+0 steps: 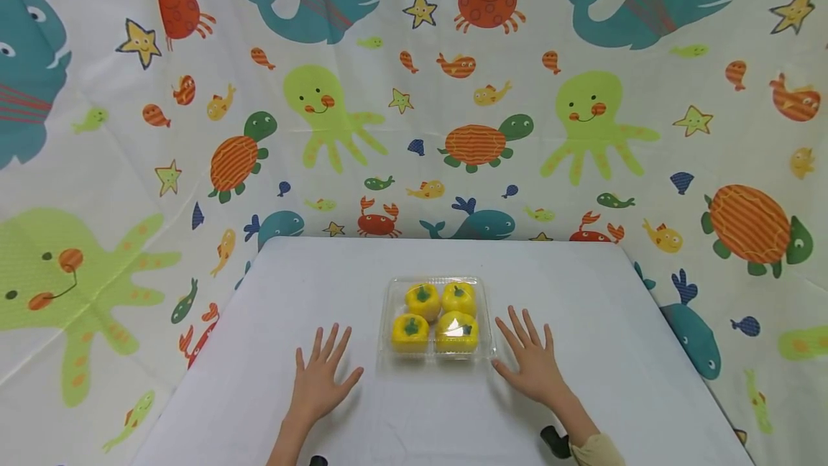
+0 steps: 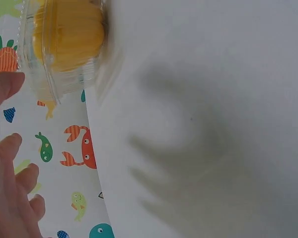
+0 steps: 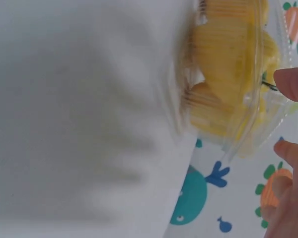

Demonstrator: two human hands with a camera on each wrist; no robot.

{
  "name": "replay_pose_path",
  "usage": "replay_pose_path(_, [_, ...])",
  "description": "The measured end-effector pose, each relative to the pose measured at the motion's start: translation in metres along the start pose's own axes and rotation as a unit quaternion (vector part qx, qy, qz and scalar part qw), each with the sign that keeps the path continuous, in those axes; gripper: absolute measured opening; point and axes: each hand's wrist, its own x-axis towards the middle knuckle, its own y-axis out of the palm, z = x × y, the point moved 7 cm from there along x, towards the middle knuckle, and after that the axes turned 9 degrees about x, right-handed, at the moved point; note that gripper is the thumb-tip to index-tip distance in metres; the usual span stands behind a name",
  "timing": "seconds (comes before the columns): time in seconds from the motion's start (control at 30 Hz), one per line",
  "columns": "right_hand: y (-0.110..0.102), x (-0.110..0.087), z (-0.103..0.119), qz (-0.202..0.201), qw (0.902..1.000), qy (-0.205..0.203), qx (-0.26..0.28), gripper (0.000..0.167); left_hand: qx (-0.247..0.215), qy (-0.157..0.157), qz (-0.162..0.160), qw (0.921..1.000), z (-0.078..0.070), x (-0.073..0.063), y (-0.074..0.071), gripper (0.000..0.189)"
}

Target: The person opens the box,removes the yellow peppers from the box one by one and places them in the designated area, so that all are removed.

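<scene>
A clear plastic clamshell box (image 1: pixel 386 311) sits on the white table, with several yellow bell peppers (image 1: pixel 456 333) with green stems inside. Its lid looks closed. To the box's lower left is my left hand (image 1: pixel 318 385), fingers spread, holding nothing. My right hand (image 1: pixel 535 372), also spread, is just off the box's right side, its thumb close to the corner; whether it touches cannot be told. In the left wrist view the curved fingers (image 2: pixel 10 146) are at the left edge, apart from the box. The right wrist view shows the thumb (image 3: pixel 293 84) overlapping the box's edge in sight.
The white table (image 1: pixel 310 272) reaches back to a hanging curtain (image 1: pixel 414 178) printed with sea animals, which also covers both sides. A black wrist camera (image 1: pixel 554 442) is worn at the right wrist, beside a beige sleeve (image 1: pixel 598 451). Hand shadows fall on the tabletop.
</scene>
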Motion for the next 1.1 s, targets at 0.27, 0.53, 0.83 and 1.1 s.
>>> replay_pose_path(0.27, [0.004, 0.004, 0.013, -0.002, 0.9998, -0.015, 0.01, 0.072, -0.022, 0.004, 0.01, 0.9997, -0.01, 0.001, -0.006, 0.073])
replay_pose_path(0.53, [0.009, 0.009, 0.027, 0.0, 0.9992, -0.033, 0.023, 0.071, -0.033, 0.016, -0.018, 0.9992, -0.021, 0.001, -0.014, 0.073])
replay_pose_path(0.83, [0.014, 0.016, 0.042, -0.002, 0.9976, -0.057, 0.039, 0.07, -0.138, 0.006, -0.011, 0.9904, -0.032, 0.004, -0.012, 0.072])
replay_pose_path(1.1, [0.026, 0.022, 0.058, 0.009, 0.9944, -0.073, 0.076, 0.064, -0.285, -0.015, -0.001, 0.9585, -0.04, 0.005, -0.002, 0.065])
